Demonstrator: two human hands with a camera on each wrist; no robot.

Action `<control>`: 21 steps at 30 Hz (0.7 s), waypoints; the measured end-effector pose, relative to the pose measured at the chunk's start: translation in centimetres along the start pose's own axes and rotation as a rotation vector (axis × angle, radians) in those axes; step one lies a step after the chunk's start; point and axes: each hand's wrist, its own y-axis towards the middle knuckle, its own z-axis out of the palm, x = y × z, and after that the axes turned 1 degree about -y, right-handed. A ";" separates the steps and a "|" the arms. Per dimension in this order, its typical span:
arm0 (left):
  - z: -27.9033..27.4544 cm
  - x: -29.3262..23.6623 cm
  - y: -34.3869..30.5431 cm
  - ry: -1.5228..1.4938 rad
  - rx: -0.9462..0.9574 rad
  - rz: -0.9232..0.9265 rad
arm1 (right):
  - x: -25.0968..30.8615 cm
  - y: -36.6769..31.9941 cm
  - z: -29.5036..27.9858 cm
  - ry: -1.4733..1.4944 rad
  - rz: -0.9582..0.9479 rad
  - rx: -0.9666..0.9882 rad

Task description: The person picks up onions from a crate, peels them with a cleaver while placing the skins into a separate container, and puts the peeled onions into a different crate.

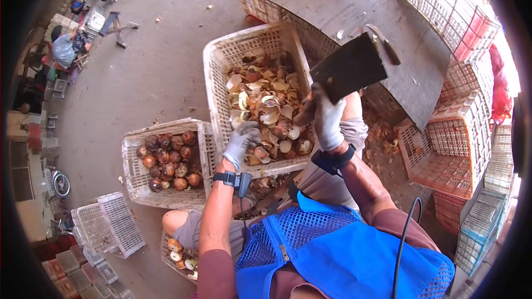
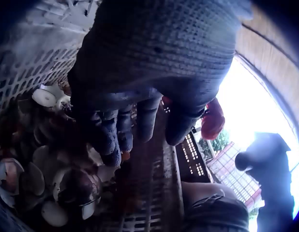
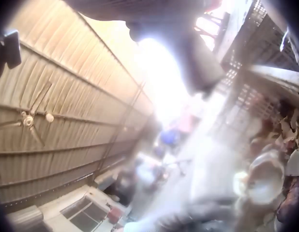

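Gloved in grey, the left hand (image 1: 242, 143) hangs over a large crate (image 1: 213, 72) of peels and cut onion-like pieces (image 1: 270, 108). In the left wrist view that hand (image 2: 149, 72) has loosely bent fingers pointing down, with nothing visibly held. The right hand (image 1: 329, 119), also gloved, grips a wide dark rectangular blade (image 1: 350, 67) by its lower end, raised above the crate's right side. Blur in the right wrist view hides the detail of its grip. Pale layered pieces (image 2: 77, 186) lie below the left hand.
A smaller crate (image 1: 130, 171) of brown-skinned bulbs (image 1: 173, 158) stands left of the large one. Beyond, a dark board (image 1: 410, 83) bears a curved knife (image 1: 388, 47). Stacked crates (image 1: 443, 144) stand at right. A seated person (image 1: 64, 50) is at the far left.
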 end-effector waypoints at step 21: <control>13.6 18.7 17.2 1.260 0.804 0.132 | -5.4 5.6 -2.1 0.117 0.263 -0.128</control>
